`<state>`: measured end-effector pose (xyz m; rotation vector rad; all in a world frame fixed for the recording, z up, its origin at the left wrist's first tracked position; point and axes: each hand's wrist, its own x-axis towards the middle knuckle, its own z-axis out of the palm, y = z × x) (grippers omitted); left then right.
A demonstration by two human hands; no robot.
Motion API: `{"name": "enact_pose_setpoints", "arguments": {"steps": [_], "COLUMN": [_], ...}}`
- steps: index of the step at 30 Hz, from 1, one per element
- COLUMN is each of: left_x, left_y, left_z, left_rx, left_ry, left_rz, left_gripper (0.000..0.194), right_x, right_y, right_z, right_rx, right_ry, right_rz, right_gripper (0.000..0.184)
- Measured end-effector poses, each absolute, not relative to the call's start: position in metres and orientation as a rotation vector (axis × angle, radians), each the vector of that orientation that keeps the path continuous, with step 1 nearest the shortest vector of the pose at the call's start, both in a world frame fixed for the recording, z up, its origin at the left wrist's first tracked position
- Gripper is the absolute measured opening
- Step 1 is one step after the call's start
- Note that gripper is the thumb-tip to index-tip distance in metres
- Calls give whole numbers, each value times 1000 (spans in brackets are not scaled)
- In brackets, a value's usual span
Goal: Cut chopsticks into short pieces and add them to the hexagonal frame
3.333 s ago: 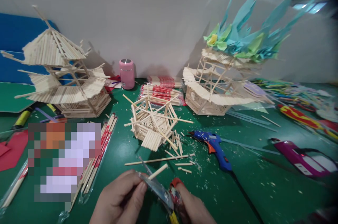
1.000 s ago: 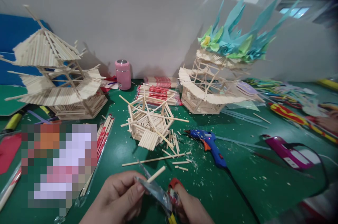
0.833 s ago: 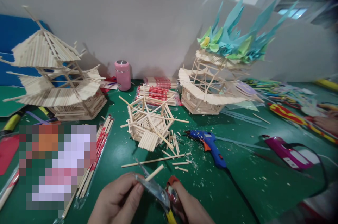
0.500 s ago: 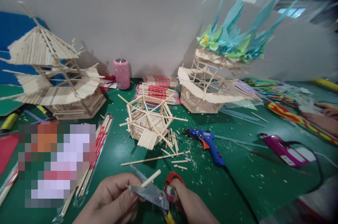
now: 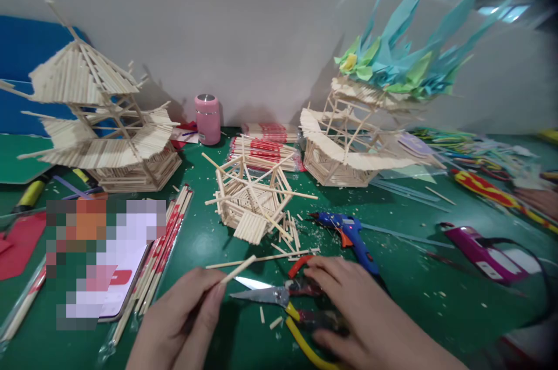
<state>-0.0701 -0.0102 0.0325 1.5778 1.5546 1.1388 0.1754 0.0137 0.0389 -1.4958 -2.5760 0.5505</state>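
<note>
My left hand (image 5: 181, 323) is at the bottom edge, pinched shut on a short wooden stick (image 5: 238, 269) that points up and to the right. A pair of scissors (image 5: 261, 294) with red and yellow handles lies on the green table (image 5: 418, 312), blades pointing left under the stick. My right hand (image 5: 361, 312) lies over the handles with its fingers curled on them. Two small cut stick pieces (image 5: 274, 322) lie beside the blades. A small open stick frame (image 5: 253, 201) stands just beyond, with loose sticks around it.
A blue glue gun (image 5: 349, 233) lies right of the frame. A stick pagoda (image 5: 100, 125) stands at the left, another stick model (image 5: 349, 155) topped with paper leaves at the right. Chopstick packs (image 5: 261, 152), a pink cup (image 5: 208, 120) and a magenta tool (image 5: 488, 251) lie about. Another person's hand (image 5: 540, 198) shows at the right edge.
The scissors were raised with their blades on the stick; now they lie on the table under my right hand. My left hand keeps the stick, and cut pieces lie below it.
</note>
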Motion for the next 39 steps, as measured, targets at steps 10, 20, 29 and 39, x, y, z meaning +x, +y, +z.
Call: {"name": "enact_pose_setpoints", "arguments": {"steps": [10,20,29,39], "left_x": [-68,-73,-66,-111], "left_y": [-6,-5,-5,13], "left_z": [33,7,-5,-15], "left_rx": [2558,2927,2894,2438], "left_ry": [1324,1367,1490,1915], "left_rz": [853,729,743,826], "left_gripper": [23,25,27,30], "right_x": [117,113,103,112], "right_y": [14,17,13,15], "right_z": [52,29,9,21], "right_rx": [-1027,-1022,-1139,-1137], "right_ry": [-2326,-2344,-2267,-1575], "right_rz": [176,301,293,1518], "right_gripper": [17,33,35,32]}}
